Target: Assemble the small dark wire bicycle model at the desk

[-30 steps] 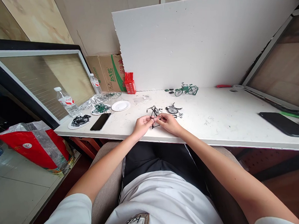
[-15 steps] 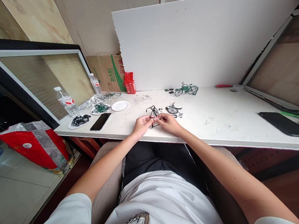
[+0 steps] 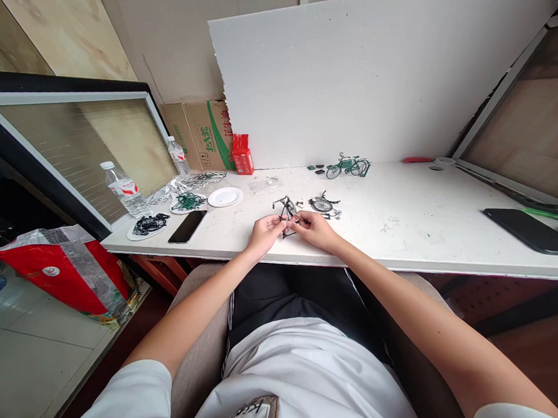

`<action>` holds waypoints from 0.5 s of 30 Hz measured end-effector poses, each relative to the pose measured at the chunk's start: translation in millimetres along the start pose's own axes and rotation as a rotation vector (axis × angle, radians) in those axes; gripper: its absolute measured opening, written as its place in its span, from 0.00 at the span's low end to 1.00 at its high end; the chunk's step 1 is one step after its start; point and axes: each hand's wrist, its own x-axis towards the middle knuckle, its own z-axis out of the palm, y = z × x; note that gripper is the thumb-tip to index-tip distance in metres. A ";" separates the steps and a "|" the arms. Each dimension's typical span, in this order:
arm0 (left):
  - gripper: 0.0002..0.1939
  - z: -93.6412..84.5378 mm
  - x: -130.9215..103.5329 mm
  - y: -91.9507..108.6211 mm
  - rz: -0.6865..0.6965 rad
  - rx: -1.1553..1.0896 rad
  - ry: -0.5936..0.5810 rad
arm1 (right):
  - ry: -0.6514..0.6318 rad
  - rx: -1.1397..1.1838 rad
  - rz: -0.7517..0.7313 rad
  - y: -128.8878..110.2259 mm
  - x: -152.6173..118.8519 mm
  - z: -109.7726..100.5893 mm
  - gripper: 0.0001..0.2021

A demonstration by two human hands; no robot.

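Note:
Near the table's front edge, my left hand [image 3: 265,235] and my right hand [image 3: 316,229] meet around a small black model bicycle [image 3: 286,206], both with fingers closed in a pinch on it. Its handlebar end and a wheel stick out beyond my fingertips; the middle of the frame is partly hidden by them. Just past my right hand lie a loose black model wheel [image 3: 321,204] and several small black parts [image 3: 334,215]. Farther back stands a green model bicycle [image 3: 349,167], with a few small dark pieces [image 3: 317,169] to its left.
On the left are a phone [image 3: 187,227], a plate of black parts [image 3: 148,226], green parts [image 3: 188,202], a white plate [image 3: 225,197] and two water bottles [image 3: 126,189]. A red packet [image 3: 242,154] stands before a carton [image 3: 202,137]. A large black phone-like slab [image 3: 533,231] lies right.

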 end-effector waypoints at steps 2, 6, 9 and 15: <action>0.20 0.1 -0.6 0.7 -0.001 0.008 -0.002 | -0.011 -0.006 -0.012 0.0 0.3 0.1 0.20; 0.20 1.0 -1.2 1.1 0.004 0.030 -0.010 | -0.018 -0.021 -0.032 0.7 0.9 0.5 0.20; 0.19 1.2 -0.8 -0.4 0.014 0.046 -0.020 | -0.019 -0.025 -0.036 2.3 1.2 1.0 0.20; 0.17 0.1 -0.3 -3.9 0.049 0.085 -0.067 | -0.017 -0.025 -0.028 4.0 1.9 1.7 0.21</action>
